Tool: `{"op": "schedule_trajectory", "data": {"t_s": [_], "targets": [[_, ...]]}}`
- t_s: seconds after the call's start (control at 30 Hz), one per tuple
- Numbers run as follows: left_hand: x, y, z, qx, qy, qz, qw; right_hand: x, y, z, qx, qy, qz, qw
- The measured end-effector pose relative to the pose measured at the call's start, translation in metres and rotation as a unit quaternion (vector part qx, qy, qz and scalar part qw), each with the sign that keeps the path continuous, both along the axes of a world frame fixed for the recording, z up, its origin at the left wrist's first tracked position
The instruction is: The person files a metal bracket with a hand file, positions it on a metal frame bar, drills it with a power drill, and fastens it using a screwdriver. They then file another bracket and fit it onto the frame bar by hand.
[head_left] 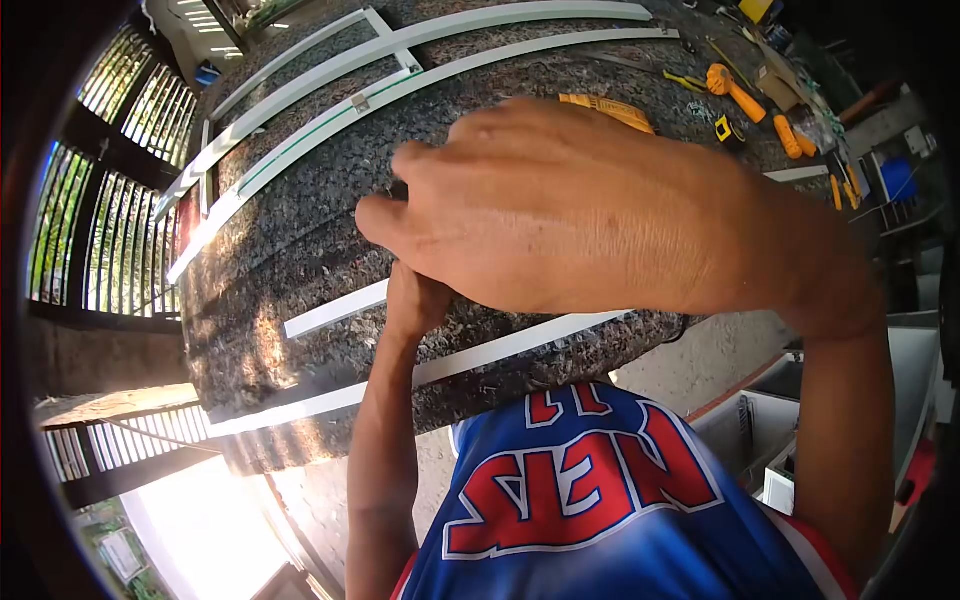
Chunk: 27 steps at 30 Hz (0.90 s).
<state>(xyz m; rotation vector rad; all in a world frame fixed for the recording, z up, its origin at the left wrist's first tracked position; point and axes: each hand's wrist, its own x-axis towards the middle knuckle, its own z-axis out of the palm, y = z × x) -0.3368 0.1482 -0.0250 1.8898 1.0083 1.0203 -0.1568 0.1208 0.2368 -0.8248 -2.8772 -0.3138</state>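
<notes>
My right hand (560, 215) fills the middle of the view, close to the camera. Its fingers are curled in with the thumb near the index finger, and whatever they hold is hidden. Below it is my left hand (415, 298), its fingers covered by the right hand. A short white bar (335, 309) comes out beside the left wrist, lying over the dark, rough table top (300, 375). Nearer my body lies a long white bar (530, 346), crossing behind my left forearm. Whether either hand touches the short bar cannot be seen.
Long white frame strips (480, 62) span the far side of the table. To the right are an orange-handled tool (740, 98), a tape measure (727, 129), yellow-handled pliers (684, 80) and an orange piece (622, 110). Slatted windows (110, 240) stand at left.
</notes>
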Motion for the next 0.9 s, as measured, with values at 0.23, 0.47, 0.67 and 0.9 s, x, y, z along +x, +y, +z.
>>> {"op": "schedule_trajectory", "data": {"t_s": [0.23,0.47,0.67,0.9], "targets": [[-0.002,0.001,-0.001,0.074,0.025,-0.009,0.997,0.003,0.004,-0.001,-0.039,0.067,0.044,0.996],[-0.002,0.002,-0.003,0.125,0.008,-0.028,0.992,0.004,0.006,-0.007,-0.046,0.082,0.05,0.994],[-0.003,0.004,0.004,-0.049,0.079,0.006,0.996,-0.003,0.006,0.001,-0.04,0.023,-0.003,0.999],[-0.004,0.004,0.002,-0.097,0.007,-0.041,0.994,-0.009,0.008,0.002,-0.037,-0.048,-0.036,0.998]]}}
